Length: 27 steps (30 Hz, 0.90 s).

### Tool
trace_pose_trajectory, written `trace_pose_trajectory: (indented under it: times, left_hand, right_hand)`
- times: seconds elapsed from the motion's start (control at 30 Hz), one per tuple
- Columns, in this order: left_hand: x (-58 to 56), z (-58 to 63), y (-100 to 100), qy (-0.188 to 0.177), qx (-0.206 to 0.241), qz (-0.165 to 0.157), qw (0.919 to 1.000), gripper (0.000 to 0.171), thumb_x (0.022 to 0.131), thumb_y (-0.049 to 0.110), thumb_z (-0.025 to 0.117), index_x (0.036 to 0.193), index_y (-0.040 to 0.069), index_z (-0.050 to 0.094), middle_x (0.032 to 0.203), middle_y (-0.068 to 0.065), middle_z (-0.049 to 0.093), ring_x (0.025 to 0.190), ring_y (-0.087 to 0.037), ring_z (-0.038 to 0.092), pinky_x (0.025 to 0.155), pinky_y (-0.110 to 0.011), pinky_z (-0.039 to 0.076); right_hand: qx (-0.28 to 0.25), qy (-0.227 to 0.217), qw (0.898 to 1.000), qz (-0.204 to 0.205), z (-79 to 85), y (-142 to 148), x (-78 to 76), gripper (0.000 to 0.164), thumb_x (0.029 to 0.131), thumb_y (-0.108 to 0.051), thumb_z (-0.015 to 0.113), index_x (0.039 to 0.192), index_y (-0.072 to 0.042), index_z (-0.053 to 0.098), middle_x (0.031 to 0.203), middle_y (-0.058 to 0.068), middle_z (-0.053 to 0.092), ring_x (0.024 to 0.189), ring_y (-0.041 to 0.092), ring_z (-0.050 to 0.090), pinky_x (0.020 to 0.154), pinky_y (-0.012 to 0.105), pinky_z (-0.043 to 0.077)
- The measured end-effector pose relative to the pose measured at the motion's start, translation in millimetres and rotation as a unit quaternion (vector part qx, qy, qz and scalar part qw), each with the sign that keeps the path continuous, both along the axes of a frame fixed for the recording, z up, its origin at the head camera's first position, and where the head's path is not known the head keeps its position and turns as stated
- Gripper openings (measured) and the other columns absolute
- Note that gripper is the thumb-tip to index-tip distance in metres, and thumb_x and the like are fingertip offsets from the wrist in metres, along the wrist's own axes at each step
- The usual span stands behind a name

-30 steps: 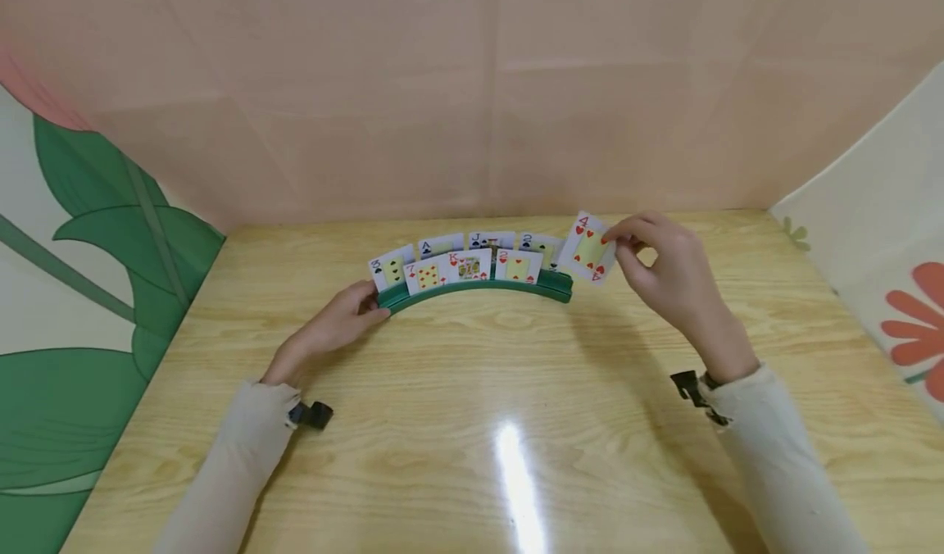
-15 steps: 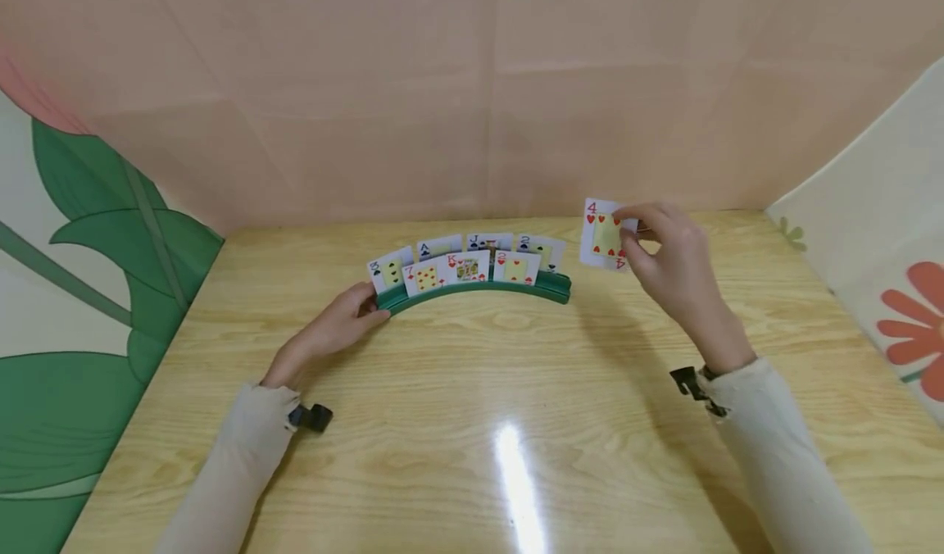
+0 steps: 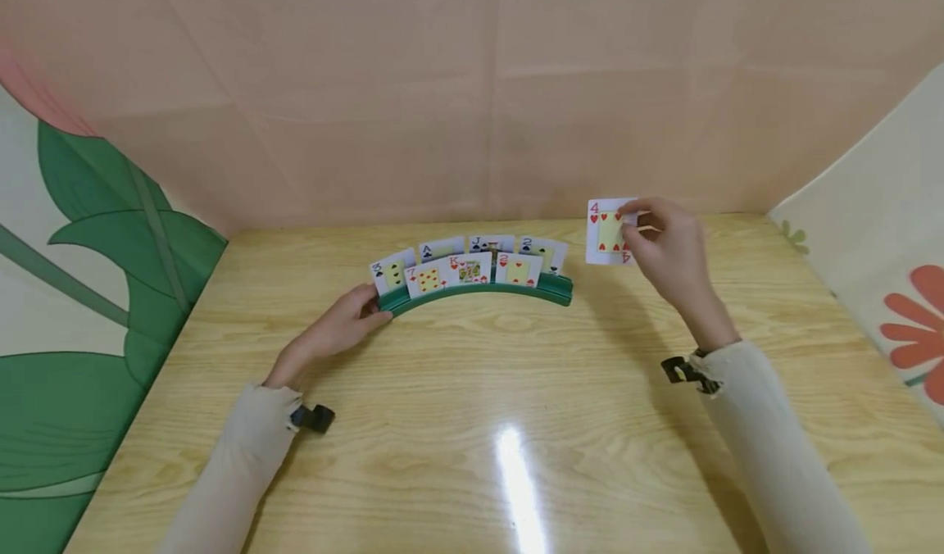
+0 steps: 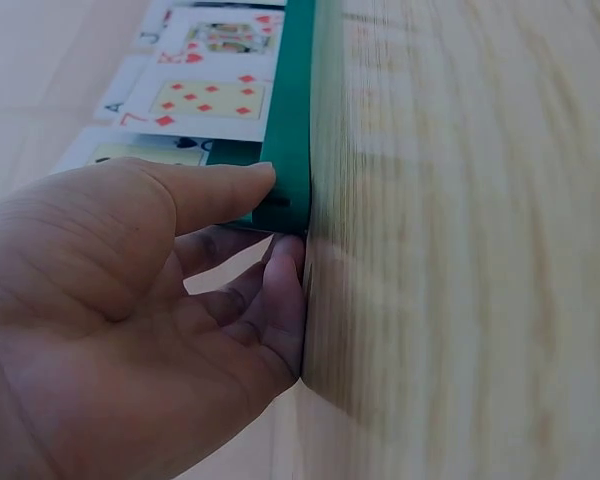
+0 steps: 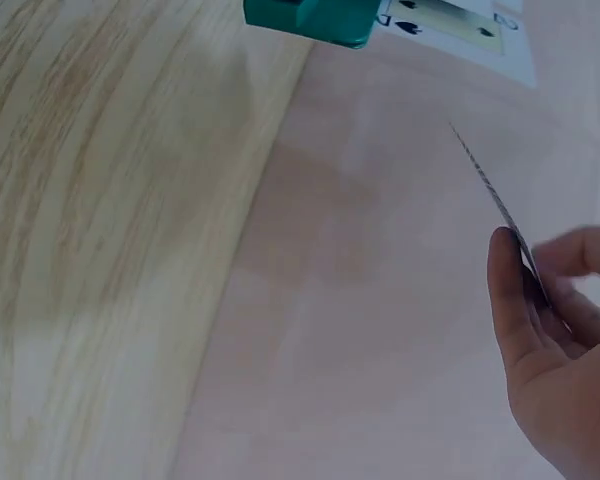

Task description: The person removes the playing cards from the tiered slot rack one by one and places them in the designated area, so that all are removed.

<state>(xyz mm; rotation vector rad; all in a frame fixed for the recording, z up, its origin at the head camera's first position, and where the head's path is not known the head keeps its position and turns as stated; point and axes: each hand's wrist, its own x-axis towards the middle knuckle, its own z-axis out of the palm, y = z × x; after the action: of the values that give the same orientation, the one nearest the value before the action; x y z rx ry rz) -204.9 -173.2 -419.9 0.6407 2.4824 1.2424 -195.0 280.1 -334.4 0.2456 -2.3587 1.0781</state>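
Note:
A curved green playing card holder (image 3: 479,289) stands on the table with two rows of cards. Its front row shows the seven of diamonds (image 3: 428,279), the king of hearts (image 3: 469,270) and the two of hearts (image 3: 519,270). Behind them are several spade cards, among them the two of spades (image 3: 546,251). My left hand (image 3: 335,324) grips the holder's left end, thumb in front, as the left wrist view shows. To the right, my right hand (image 3: 671,247) pinches the four of hearts (image 3: 599,238) upright, apart from the holder. The right wrist view has that card edge-on.
The wood-grain table (image 3: 442,406) extends in front of the holder. A plain pinkish cloth (image 3: 472,128) hangs behind its back edge. Printed panels flank it, with green leaves (image 3: 81,406) on the left and a red flower (image 3: 918,324) on the right.
My right hand has drawn the four of hearts up and right, away from the holder's right end, and turned it from tilted to upright. My left hand has stayed at the holder.

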Motion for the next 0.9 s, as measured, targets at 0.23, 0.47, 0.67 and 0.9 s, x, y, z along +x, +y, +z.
trace_pose_trajectory:
  times: [0.23, 0.47, 0.67, 0.9]
  left_hand:
    - [-1.0, -0.5, -1, 0.002, 0.0, 0.004, 1.0, 0.05, 0.104, 0.014, 0.055, 0.149, 0.002, 0.038, 0.117, -0.016, 0.053, 0.098, -0.025, 0.048, 0.084, -0.039, 0.042]
    - [0.9, -0.1, 0, 0.005, -0.003, 0.003, 1.0, 0.046, 0.103, 0.013, 0.055, 0.146, 0.001, 0.042, 0.114, -0.015, 0.054, 0.097, -0.024, 0.049, 0.084, -0.039, 0.044]
    - [1.4, -2.3, 0, 0.005, -0.005, 0.007, 1.0, 0.046, 0.103, 0.012, 0.055, 0.146, 0.001, 0.043, 0.112, -0.014, 0.053, 0.096, -0.024, 0.049, 0.083, -0.038, 0.044]
    - [0.8, -2.7, 0, 0.011, -0.011, 0.01, 0.9998, 0.045, 0.103, 0.014, 0.056, 0.145, 0.001, 0.044, 0.11, -0.013, 0.052, 0.095, -0.023, 0.048, 0.081, -0.037, 0.043]
  right_hand:
    - [-0.013, -0.062, 0.998, 0.026, -7.9, 3, -14.1, 0.038, 0.085, 0.011, 0.056, 0.122, 0.007, 0.063, 0.123, 0.02, 0.06, 0.1, 0.029, 0.063, 0.076, 0.011, 0.049]
    - [-0.014, -0.046, 0.999, 0.008, -20.6, 8, -27.2, 0.026, 0.091, 0.007, 0.061, 0.116, 0.004, 0.07, 0.118, 0.02, 0.067, 0.102, 0.03, 0.065, 0.078, 0.009, 0.048]
    - [0.001, -0.066, 0.998, -0.005, -26.9, 7, -32.3, 0.025, 0.095, 0.001, 0.061, 0.118, 0.003, 0.069, 0.118, 0.02, 0.067, 0.102, 0.029, 0.064, 0.082, 0.017, 0.051]
    - [0.006, -0.097, 0.995, 0.002, -33.0, 7, -37.5, 0.028, 0.095, 0.001, 0.061, 0.122, 0.006, 0.065, 0.12, 0.025, 0.064, 0.106, 0.036, 0.064, 0.086, 0.028, 0.054]
